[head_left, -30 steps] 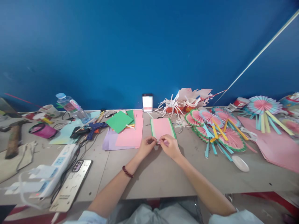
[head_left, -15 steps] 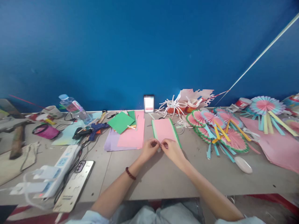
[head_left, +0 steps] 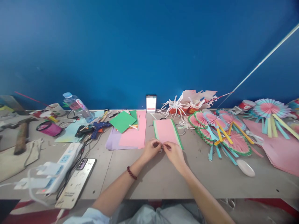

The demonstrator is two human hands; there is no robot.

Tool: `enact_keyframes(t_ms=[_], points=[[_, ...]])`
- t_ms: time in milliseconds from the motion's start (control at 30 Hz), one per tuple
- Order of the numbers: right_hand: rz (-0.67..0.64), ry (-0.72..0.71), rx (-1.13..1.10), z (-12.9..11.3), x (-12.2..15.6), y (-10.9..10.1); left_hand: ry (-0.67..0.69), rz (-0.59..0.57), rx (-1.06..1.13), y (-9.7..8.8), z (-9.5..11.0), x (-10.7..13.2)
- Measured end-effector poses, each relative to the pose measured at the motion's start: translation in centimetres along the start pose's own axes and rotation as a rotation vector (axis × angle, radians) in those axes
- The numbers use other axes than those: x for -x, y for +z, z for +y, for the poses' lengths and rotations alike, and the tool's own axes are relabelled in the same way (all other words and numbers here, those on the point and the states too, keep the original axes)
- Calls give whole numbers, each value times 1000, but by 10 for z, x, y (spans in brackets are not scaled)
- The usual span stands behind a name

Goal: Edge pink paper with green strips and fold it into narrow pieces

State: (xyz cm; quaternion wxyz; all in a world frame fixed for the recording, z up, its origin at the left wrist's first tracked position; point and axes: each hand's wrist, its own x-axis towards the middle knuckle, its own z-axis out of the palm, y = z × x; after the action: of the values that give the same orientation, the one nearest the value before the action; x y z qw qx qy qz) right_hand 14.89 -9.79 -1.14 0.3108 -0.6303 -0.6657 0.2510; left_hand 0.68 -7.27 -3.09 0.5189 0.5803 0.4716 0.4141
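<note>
My left hand (head_left: 152, 148) and my right hand (head_left: 172, 151) meet fingertip to fingertip over the near end of a pink sheet with green side borders (head_left: 166, 130). Both are pinched closed. A small pale piece shows just under the fingertips; it is too small to name, and what the fingers hold is mostly hidden. The bordered sheet lies flat on the table. To the left of my hands sit pink sheets (head_left: 133, 140) overlapping purple paper (head_left: 111, 140), with green paper squares (head_left: 123, 121) on top.
Folded paper fans (head_left: 237, 141) and a white computer mouse (head_left: 245, 168) lie right. At left are a phone (head_left: 76, 183), power strip (head_left: 63, 166), glue gun (head_left: 94, 129), bottle (head_left: 78, 107) and hammer (head_left: 21, 137). Cups with white strips (head_left: 176, 107) stand behind, near the blue wall (head_left: 149, 49).
The view has shifted slightly, so most things sit a little further right. My fingertips stay together, with a small change in the right hand's finger pose.
</note>
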Motion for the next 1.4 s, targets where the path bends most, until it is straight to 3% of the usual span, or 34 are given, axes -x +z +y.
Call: enact_keyframes(t_ms=[233, 700, 1133, 1400], points=[[74, 3, -125, 8, -2, 8, 22, -21, -16, -1, -2, 0], [93, 54, -253, 9, -2, 12, 41, -13, 1, 0, 1, 1], [26, 77, -390, 8, -3, 6, 4, 6, 28, 0, 1, 1], [90, 50, -300, 18, -6, 6, -19, -3, 45, 1, 7, 2]])
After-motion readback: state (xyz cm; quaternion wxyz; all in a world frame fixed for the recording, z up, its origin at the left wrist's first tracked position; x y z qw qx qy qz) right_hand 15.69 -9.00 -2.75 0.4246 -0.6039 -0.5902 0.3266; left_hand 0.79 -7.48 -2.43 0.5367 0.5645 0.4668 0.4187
